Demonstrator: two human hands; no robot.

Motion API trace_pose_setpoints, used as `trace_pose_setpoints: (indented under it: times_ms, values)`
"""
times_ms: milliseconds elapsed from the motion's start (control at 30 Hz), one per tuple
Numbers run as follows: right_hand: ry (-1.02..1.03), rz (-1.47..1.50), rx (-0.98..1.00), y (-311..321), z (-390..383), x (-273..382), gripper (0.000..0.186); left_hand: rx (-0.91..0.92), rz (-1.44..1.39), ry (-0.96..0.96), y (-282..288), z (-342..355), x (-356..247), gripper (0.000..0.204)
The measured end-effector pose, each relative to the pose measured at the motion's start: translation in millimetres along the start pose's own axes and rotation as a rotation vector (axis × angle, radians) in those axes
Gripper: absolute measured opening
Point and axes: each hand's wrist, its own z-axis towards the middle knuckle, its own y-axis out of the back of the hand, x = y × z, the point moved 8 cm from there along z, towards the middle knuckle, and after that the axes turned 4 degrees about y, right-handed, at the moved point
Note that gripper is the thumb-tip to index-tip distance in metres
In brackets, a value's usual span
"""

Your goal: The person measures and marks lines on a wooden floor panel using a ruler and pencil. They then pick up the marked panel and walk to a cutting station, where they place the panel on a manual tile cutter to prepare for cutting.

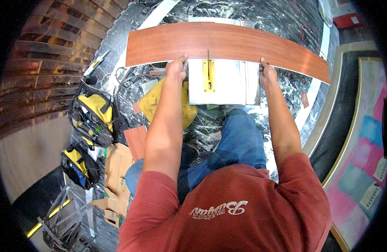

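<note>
A long reddish-brown wood-look plank [168, 44] lies crosswise over a small table saw [229, 84] with a bright metal top. The saw's yellow insert [209, 86] has a dark slot, and the thin blade [208, 54] meets the plank's near edge. From there a fine dark line runs partway across the plank. My left hand [177, 67] is closed on the near edge, left of the blade. Farther right, my right hand [267, 72] pinches the same edge beside the saw top's right side. Both hands' fingers under the plank are hidden.
Two black-and-yellow tool bags [94, 111] and a torn cardboard box [118, 180] lie at left. A caulking gun [96, 63] rests beyond them. The saw's yellow body [160, 103] and a plank offcut [135, 140] are near my left arm. A framed colourful panel [365, 151] stands at right.
</note>
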Motion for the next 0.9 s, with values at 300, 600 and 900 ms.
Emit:
trace_pose_setpoints:
  times_ms: [300, 600, 900]
  values:
    - [0.002, -0.002, 0.006, 14, 4, -6, 0.008, 0.003, 0.015, 0.002, 6, 0, 6, 0.039]
    - [-0.073, 0.001, -0.017, 12, -21, -9, 0.009, 0.000, -0.002, 0.021, 24, 1, 11, 0.043]
    - [-0.079, 0.017, -0.033, 19, -42, -8, 0.009, 0.011, -0.021, 0.010, 27, -24, 17, 0.049]
